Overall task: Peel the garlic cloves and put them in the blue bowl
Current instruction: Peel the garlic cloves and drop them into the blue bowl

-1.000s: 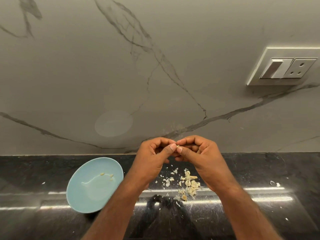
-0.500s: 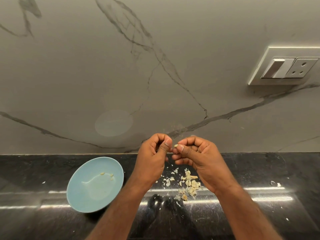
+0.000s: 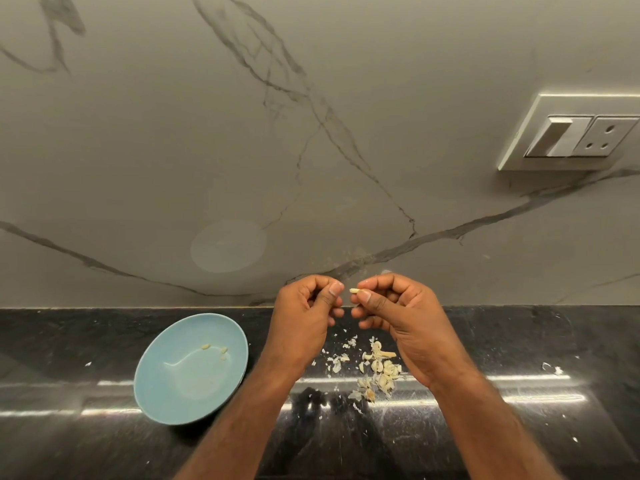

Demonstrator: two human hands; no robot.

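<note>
now the right hand [image 3: 405, 320] pinches a garlic clove [image 3: 354, 290], left hand [image 3: 304, 317] curled beside it, contents unclear; looks peeled, next drop into the blue bowl [image 3: 180, 386]

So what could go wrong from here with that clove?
The right hand pinches the clove only with the tips of its fingers, so it might slip and drop into the pile below. The bowl sits beyond the left hand, so carrying it across could also lose it.
</note>
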